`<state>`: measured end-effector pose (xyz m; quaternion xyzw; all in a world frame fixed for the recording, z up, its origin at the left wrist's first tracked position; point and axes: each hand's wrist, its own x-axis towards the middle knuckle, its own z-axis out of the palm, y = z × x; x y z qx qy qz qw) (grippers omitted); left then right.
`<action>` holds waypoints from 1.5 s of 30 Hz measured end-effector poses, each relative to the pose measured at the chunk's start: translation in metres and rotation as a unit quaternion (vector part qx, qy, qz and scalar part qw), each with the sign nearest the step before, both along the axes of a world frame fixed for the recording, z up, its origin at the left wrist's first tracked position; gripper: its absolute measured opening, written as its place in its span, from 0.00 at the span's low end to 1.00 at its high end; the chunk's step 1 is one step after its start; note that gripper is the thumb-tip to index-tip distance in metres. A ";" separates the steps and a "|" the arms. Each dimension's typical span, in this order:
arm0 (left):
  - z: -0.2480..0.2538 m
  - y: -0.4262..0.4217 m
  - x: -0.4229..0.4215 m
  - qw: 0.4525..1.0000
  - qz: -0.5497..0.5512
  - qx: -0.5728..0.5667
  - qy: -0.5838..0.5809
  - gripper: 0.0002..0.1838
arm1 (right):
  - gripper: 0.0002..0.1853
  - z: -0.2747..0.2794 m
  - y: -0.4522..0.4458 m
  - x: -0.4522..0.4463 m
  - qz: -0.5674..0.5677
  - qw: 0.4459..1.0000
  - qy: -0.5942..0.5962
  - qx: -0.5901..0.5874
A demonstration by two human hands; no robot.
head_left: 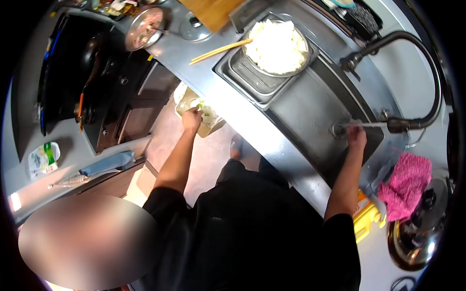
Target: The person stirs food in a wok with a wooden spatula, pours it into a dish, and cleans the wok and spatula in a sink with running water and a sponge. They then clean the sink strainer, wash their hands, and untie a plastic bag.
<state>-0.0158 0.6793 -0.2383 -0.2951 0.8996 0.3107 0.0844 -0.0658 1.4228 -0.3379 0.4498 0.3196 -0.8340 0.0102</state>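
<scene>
My left hand (pixel 191 120) is over a bin (pixel 208 130) that stands on the floor against the counter. Its fingers are pinched together, and whatever they hold is too small to make out. Pale and green scraps (pixel 208 112) lie in the bin just beyond the fingertips. Inside the sink (pixel 310 114), my right hand (pixel 357 138) is under the stream of water from the faucet (pixel 399 125). Water and blur hide how the right fingers are placed. The drain (pixel 337 129) is beside that hand.
A bowl heaped with white chopped pieces (pixel 276 47) sits on a metal drain tray (pixel 252 72), with chopsticks (pixel 221 51) on its rim. A bowl of minced mixture (pixel 145 29) is at the counter's far end. A pink cloth (pixel 406 186) lies right of the sink.
</scene>
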 end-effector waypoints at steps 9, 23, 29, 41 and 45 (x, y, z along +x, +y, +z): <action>0.037 -0.021 -0.015 0.946 -0.180 -0.270 0.012 0.23 | 0.09 0.082 -0.051 0.016 -0.026 0.965 0.192 0.179; 0.045 0.556 -0.108 0.682 -0.080 0.646 -0.334 0.40 | 0.09 0.083 -0.119 -0.042 -0.106 0.916 0.052 0.382; -0.057 0.608 -0.147 0.842 -0.203 0.475 -0.160 0.24 | 0.26 0.055 -0.151 -0.029 -0.073 0.878 -0.030 0.472; 0.134 0.474 -0.153 0.701 -0.700 -0.108 -0.079 0.20 | 0.33 0.092 -0.101 0.054 0.248 0.771 -0.149 0.567; 0.169 0.427 -0.183 0.804 -0.594 -0.013 0.029 0.14 | 0.25 0.212 -0.095 0.078 0.197 0.792 -0.072 0.573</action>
